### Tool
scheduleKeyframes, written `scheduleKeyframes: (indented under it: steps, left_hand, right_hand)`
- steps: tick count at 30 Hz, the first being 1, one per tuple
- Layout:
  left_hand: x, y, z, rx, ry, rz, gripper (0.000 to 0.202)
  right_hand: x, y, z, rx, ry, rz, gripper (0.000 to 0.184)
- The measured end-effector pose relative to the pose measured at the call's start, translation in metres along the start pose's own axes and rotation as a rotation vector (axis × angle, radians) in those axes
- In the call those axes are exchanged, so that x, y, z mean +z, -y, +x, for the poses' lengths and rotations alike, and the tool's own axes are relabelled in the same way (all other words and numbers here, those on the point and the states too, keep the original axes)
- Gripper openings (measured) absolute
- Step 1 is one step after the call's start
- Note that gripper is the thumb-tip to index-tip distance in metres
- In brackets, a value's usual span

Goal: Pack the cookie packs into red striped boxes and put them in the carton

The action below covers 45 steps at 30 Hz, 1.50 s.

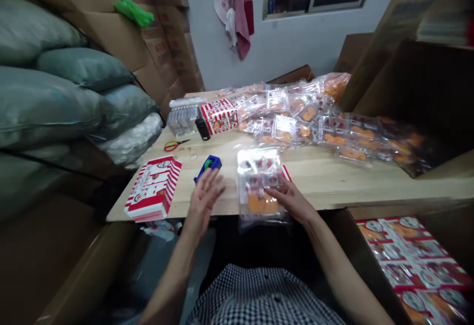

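Observation:
In the head view my right hand [292,199] grips the right side of a clear plastic pack [259,179] over the table's front edge. Small reddish pieces show in its upper part and an orange piece lower down; motion blurs it a little. My left hand [207,191] is raised with fingers apart, holding nothing, just in front of a blue tape dispenser [208,166] with green tape. To its left lies a stack of red-and-white striped printed cards [154,186]. A red-and-white edge peeks out beside the pack, partly hidden by my right hand.
Many clear packs [285,130] are heaped along the table's back and right. Scissors [176,145], a black bottle [202,129], a striped box [221,116] and stacked clear trays [184,117] stand back left. An open carton [411,261] holds packed boxes at lower right. Sacks [48,107] pile up left.

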<state>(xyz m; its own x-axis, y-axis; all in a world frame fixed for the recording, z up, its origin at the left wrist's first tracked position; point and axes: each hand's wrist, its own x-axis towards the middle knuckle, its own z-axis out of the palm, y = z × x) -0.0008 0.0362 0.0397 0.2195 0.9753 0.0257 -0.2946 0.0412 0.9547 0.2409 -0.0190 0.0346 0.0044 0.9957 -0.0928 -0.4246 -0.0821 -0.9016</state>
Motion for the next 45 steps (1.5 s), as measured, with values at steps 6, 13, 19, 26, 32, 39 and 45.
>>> scheduleKeyframes:
  steps: [6, 13, 19, 26, 32, 39, 45]
  left_hand:
    - [-0.040, -0.026, -0.001, -0.421, 0.580, 0.451, 0.057]
    - [-0.088, 0.006, -0.035, -0.476, 0.138, 0.240, 0.036]
    - [-0.093, 0.035, -0.032, -0.252, -0.414, 0.028, 0.060]
    - [-0.077, 0.080, -0.027, -0.360, -0.312, 0.042, 0.054]
    - [-0.092, 0.071, -0.007, -0.551, 0.015, 0.168, 0.052]
    - [-0.094, 0.055, 0.024, -0.626, 0.234, 0.219, 0.055]
    - [-0.079, 0.063, 0.042, -0.631, 0.368, 0.247, 0.051]
  right_hand:
    - [0.015, -0.023, -0.005, 0.258, 0.578, -0.237, 0.037]
    - [-0.035, 0.000, 0.047, -0.043, 0.425, -0.777, 0.100]
    - [-0.063, -0.028, 0.107, 0.139, 0.550, -1.601, 0.142]
    - [-0.075, -0.063, 0.104, -0.012, 0.469, -1.598, 0.138]
    - [-0.080, -0.070, 0.096, -0.057, 0.473, -1.587, 0.139]
    - [-0.079, -0.070, 0.091, -0.088, 0.485, -1.578, 0.137]
    - [-0.074, -0.071, 0.087, -0.087, 0.508, -1.563, 0.132]
